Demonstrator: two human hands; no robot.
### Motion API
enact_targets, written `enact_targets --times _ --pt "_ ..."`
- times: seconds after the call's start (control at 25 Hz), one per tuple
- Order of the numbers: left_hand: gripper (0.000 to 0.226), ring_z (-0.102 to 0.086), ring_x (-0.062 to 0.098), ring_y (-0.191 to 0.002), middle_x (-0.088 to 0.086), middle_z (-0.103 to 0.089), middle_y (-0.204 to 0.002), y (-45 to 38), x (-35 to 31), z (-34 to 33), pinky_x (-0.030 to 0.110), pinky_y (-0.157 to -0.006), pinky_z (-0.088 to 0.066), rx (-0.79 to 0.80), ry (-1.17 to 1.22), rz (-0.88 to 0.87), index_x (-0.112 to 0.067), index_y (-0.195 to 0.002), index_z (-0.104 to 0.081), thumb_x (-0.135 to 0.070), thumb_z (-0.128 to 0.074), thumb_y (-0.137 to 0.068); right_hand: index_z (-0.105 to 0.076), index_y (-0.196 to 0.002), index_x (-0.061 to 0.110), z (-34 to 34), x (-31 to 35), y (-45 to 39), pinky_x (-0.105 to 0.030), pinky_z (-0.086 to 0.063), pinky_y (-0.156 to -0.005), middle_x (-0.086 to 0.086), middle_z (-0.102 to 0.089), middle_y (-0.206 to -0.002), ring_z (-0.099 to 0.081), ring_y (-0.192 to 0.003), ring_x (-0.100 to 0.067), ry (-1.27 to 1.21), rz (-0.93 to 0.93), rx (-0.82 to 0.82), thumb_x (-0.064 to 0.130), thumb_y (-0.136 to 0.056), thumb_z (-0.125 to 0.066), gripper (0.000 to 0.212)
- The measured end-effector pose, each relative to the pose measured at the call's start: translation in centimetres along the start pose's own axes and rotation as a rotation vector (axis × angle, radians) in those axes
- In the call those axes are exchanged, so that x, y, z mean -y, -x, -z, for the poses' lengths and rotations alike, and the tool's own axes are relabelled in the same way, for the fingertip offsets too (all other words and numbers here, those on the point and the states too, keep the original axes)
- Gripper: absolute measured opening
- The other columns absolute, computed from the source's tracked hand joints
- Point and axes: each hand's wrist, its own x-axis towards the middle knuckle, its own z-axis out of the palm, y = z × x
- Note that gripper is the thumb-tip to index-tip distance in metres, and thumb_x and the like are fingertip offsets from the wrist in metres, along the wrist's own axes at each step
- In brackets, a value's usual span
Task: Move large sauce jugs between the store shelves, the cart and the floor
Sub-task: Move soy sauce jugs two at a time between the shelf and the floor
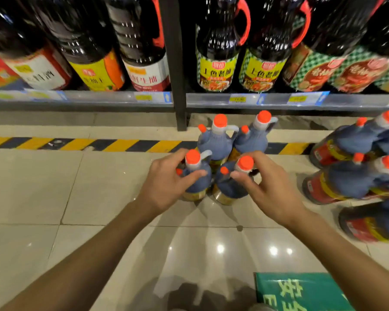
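Both hands (pixel 164 185) on floor jugs (pixel 198 176) — upright

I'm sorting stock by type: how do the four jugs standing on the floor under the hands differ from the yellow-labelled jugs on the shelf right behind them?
The floor jugs have orange caps and pale handles; the shelf jugs have red handles. The floor jugs stand on the tiles in a tight square; the shelf jugs stand side by side above the price strip. The left hand and right hand touch the two near floor jugs; nothing touches the shelf jugs. Both hold dark sauce.
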Motion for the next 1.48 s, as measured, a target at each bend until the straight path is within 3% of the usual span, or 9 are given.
enact_targets --times 0.12,0.32,0.4,0.52,0.64,0.76,1.0,1.16,1.48 --pt "0.025 -0.050 0.005 -0.063 -0.005 -0.061 -0.069 0.6 -0.1 1.1 0.029 -0.064 -0.046 0.086 0.103 0.032 -0.015 -0.088 -0.067 -0.034 -0.081 -0.079 -0.053 -0.096 0.028 0.4 0.5 0.8 -0.023 -0.041 -0.070 0.007 -0.061 -0.090 -0.054 -0.080 -0.009 0.038 0.014 0.058 0.047 -0.095 -0.057 0.020" --pt "0.026 -0.059 0.001 -0.075 -0.012 -0.072 -0.083 4.0 -0.7 2.4 0.013 -0.073 -0.048 0.268 0.169 0.141 -0.022 -0.098 -0.075 -0.020 -0.088 -0.076 -0.058 -0.102 0.026 0.2 1.2 3.6 -0.016 -0.043 -0.075 0.013 -0.063 -0.094 -0.058 -0.087 -0.003 -0.008 -0.036 0.100 0.058 -0.092 -0.054 0.033" --pt "0.034 -0.067 0.002 -0.090 -0.014 -0.076 -0.094 5.3 -0.6 2.6 0.016 -0.082 -0.052 0.335 0.209 0.151 -0.023 -0.107 -0.077 -0.018 -0.089 -0.075 -0.059 -0.104 0.030 0.0 1.6 4.5 -0.013 -0.042 -0.077 0.016 -0.064 -0.097 -0.059 -0.090 -0.002 -0.044 -0.054 0.108 0.058 -0.093 -0.060 0.030" --pt "0.048 -0.068 0.004 -0.100 -0.020 -0.074 -0.103 6.6 -0.4 2.0 0.016 -0.085 -0.052 0.234 0.270 0.205 -0.032 -0.112 -0.073 -0.015 -0.091 -0.071 -0.062 -0.107 0.028 -0.4 1.8 5.0 -0.011 -0.044 -0.079 0.016 -0.067 -0.101 -0.061 -0.094 -0.002 -0.126 -0.093 0.077 0.047 -0.083 -0.074 0.032" --pt "0.069 -0.065 0.000 -0.109 -0.023 -0.070 -0.114 8.8 0.4 -0.1 0.010 -0.086 -0.049 0.082 0.362 0.369 -0.031 -0.125 -0.063 -0.009 -0.092 -0.067 -0.058 -0.118 0.029 -1.2 0.4 5.9 -0.011 -0.047 -0.087 0.020 -0.067 -0.114 -0.062 -0.108 0.003 -0.329 -0.259 0.055 0.038 -0.064 -0.095 0.067" --pt "0.079 -0.063 0.002 -0.119 -0.013 -0.066 -0.129 10.6 1.9 -2.1 0.012 -0.087 -0.051 0.103 0.483 0.483 -0.024 -0.138 -0.054 -0.008 -0.090 -0.070 -0.051 -0.129 0.032 -3.1 -1.7 7.8 -0.012 -0.047 -0.094 0.028 -0.062 -0.120 -0.059 -0.116 0.002 -0.435 -0.340 0.082 0.041 -0.059 -0.093 0.083" --pt "0.068 -0.066 0.003 -0.113 -0.004 -0.068 -0.126 9.7 3.0 -3.1 0.015 -0.086 -0.051 0.182 0.541 0.506 -0.015 -0.136 -0.054 -0.013 -0.087 -0.077 -0.052 -0.139 0.025 -5.5 -3.7 8.3 -0.018 -0.053 -0.092 0.010 -0.066 -0.131 -0.062 -0.122 -0.006 -0.631 -0.512 0.157 0.054 -0.071 -0.082 0.080" --pt "0.074 -0.067 0.013 -0.116 0.003 -0.070 -0.126 7.0 2.9 -3.4 0.021 -0.088 -0.054 0.158 0.642 0.552 -0.014 -0.134 -0.056 -0.039 -0.081 -0.069 -0.055 -0.134 0.024 -5.5 -3.4 4.9 -0.022 -0.053 -0.089 0.016 -0.073 -0.120 -0.067 -0.112 -0.002 -0.771 -0.530 0.116 0.036 -0.085 -0.079 0.056" --pt "0.064 -0.072 0.025 -0.108 0.006 -0.075 -0.119 2.7 3.2 -4.6 0.031 -0.085 -0.060 0.132 0.804 0.639 -0.016 -0.135 -0.060 -0.038 -0.075 -0.077 -0.053 -0.140 0.014 -6.8 -2.5 1.3 -0.026 -0.060 -0.079 -0.004 -0.073 -0.126 -0.073 -0.109 -0.021 -0.982 -0.597 -0.084 0.029 -0.091 -0.071 0.054"
